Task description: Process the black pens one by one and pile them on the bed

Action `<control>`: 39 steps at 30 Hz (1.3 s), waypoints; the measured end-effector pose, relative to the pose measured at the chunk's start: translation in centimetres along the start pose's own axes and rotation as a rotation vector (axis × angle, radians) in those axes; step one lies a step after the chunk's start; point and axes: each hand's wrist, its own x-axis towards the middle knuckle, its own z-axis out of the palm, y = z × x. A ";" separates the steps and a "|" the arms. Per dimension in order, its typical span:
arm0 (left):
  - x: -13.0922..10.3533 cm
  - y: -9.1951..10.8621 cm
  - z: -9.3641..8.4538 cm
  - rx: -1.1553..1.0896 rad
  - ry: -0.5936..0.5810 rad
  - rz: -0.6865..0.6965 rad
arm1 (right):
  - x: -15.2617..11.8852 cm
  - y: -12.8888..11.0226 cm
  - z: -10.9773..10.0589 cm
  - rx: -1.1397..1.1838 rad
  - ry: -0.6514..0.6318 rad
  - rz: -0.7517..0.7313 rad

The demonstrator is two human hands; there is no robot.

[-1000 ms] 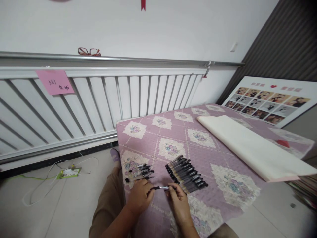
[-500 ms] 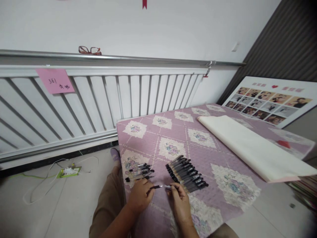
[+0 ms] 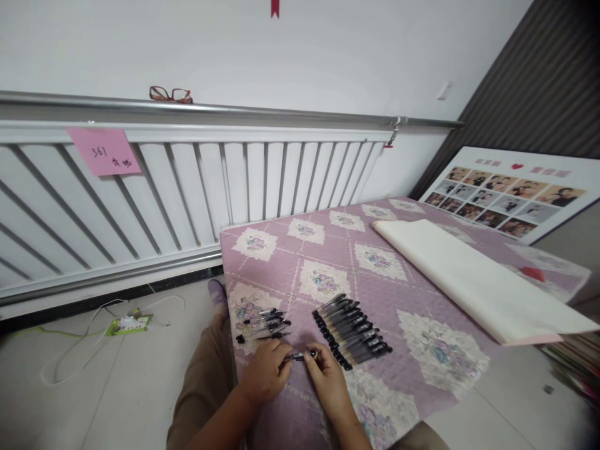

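Pen [image 3: 298,356] held crosswise between both hands, over the purple patterned surface [image 3: 281,269].
Left hand [image 3: 268,371] grips one end, fingers closed; right hand [image 3: 327,379] pinches the other between thumb and fingers. Neat row of dark pens [image 3: 354,330] lies just beyond right hand; smaller, looser pen group [image 3: 266,323] near left hand.

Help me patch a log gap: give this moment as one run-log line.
left hand: holding pen; right hand: pen's other end; pen row: beyond right hand; smaller pen group: beyond left hand; surface: floral cloth
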 end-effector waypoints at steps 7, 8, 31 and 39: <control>0.0 -0.3 0.2 0.016 -0.038 -0.001 | 0.0 -0.2 0.1 0.019 -0.018 -0.004; 0.0 -0.3 0.2 0.016 -0.043 -0.002 | 0.0 -0.2 0.1 0.018 -0.021 -0.007; -0.5 -0.5 0.9 0.138 -0.055 0.064 | -0.3 -1.2 -0.8 -0.041 -0.188 -0.072; -0.8 -0.6 1.5 0.141 0.020 0.092 | -1.0 0.1 0.5 -0.045 0.078 -0.013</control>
